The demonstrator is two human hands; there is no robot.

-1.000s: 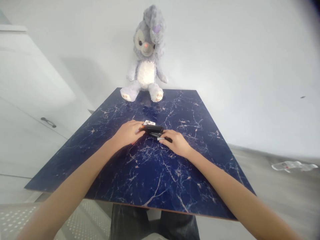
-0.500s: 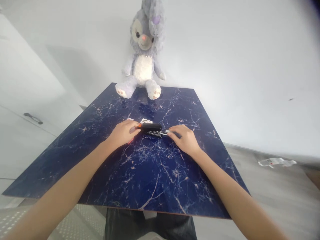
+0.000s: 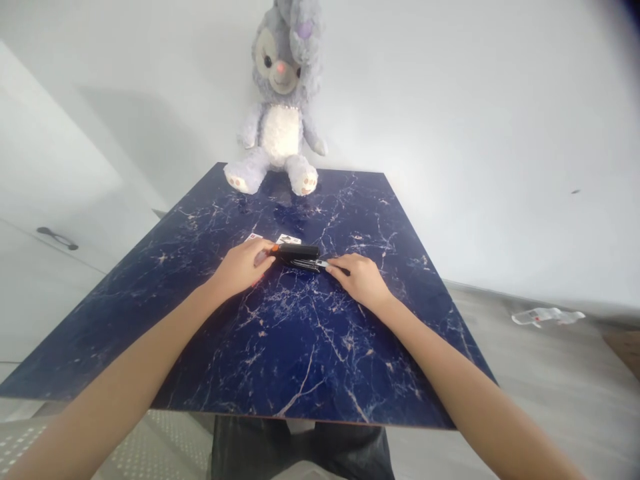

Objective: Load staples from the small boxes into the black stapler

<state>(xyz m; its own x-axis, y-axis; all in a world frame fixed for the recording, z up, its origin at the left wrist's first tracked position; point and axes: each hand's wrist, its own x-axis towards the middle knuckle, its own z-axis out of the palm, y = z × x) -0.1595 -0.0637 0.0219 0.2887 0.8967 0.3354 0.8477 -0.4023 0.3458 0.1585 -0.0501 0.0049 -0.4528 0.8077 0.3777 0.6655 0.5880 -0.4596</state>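
Note:
A black stapler [image 3: 299, 252] with an orange piece at its left end lies sideways above the middle of the table, its upper and lower halves parted at the right. My left hand [image 3: 240, 268] is closed around the orange end. From the stapler's right end a thin silvery metal piece [image 3: 323, 264] sticks out, and my right hand [image 3: 363, 280] pinches its tip between thumb and fingers. Just behind the stapler lies a small white printed box or card [image 3: 289, 239]. Another red and white packet [image 3: 254, 237] shows partly from beneath my left hand; the rest is hidden.
The table [image 3: 280, 360] has a dark blue marbled top. A grey plush toy [image 3: 283, 127] sits at its far edge against the wall. A white cabinet with a dark handle [image 3: 57, 238] stands at the left. A clear plastic bottle [image 3: 547, 317] lies on the floor at the right.
My right hand has moved slightly left, closer to the stapler, and less of the silvery piece sticks out. The whole view has shifted a little.

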